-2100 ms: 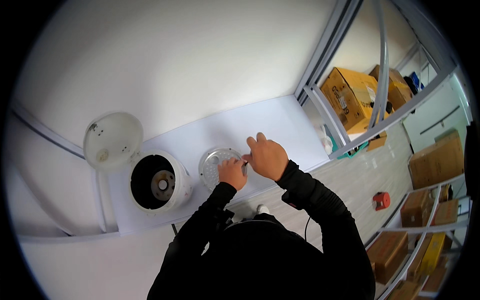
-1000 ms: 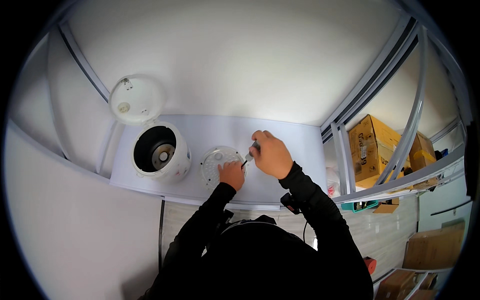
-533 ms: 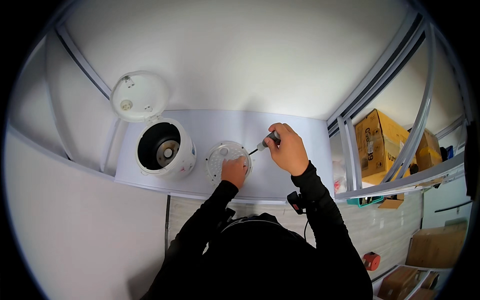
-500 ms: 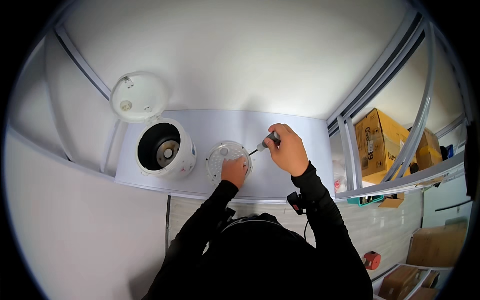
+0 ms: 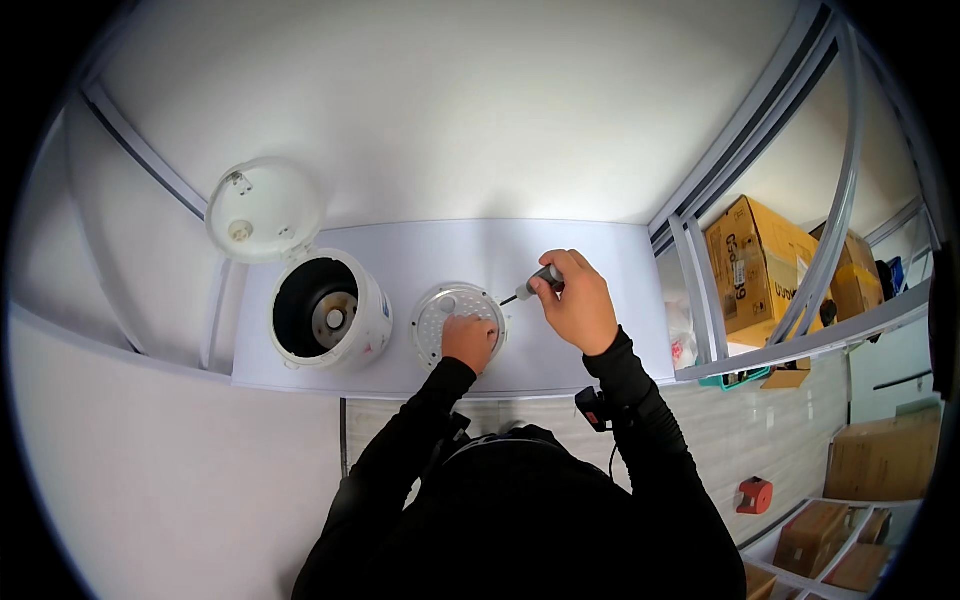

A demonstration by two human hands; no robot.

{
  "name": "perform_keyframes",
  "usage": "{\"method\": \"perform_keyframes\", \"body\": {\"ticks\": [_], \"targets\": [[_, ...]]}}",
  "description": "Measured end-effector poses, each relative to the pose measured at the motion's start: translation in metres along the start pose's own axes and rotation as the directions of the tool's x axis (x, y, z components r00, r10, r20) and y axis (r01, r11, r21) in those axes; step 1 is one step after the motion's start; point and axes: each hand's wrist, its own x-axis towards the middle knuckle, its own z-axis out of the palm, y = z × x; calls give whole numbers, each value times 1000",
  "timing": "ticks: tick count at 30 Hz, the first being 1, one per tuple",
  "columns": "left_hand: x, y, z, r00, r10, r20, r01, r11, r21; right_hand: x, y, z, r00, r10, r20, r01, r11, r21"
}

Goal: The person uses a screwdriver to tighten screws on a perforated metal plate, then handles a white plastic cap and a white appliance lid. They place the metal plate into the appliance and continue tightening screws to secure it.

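A round perforated plate (image 5: pixel 432 318), whitish with a pale rim and a small raised circle, lies on the white table. My left hand (image 5: pixel 470 343) rests on its right part, fingers curled and pressed together; the fingertips are partly hidden. In my right hand (image 5: pixel 583 305) is a screwdriver (image 5: pixel 537 284) with a grey handle, the fingers wrapped round it. Its dark shaft slants down to the left, the tip at the plate's upper right rim. Left of the plate stands a white rice cooker (image 5: pixel 365 325), its lid (image 5: pixel 265 205) raised and its dark inside showing.
The white table (image 5: pixel 600 240) backs onto a pale wall. On the right, a metal-framed shelf holds yellow-brown cardboard boxes (image 5: pixel 752 270) and a plastic bag (image 5: pixel 682 335). A red object (image 5: pixel 754 495) sits on the floor, with more cartons (image 5: pixel 880 455) at the lower right.
The view has shifted slightly. Both hands keep nearly the same place, the left on the plate and the right on the screwdriver, whose tip stays at the plate's rim.
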Motion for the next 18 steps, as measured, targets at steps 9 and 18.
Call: {"method": "perform_keyframes", "body": {"ticks": [9, 18], "targets": [[10, -5, -6, 999, 40, 10, -40, 999, -32, 5, 0, 18, 999, -16, -44, 14, 999, -34], [22, -13, -32, 1000, -17, 16, 18, 998, -64, 15, -7, 41, 1000, -21, -7, 20, 999, -42]]}}
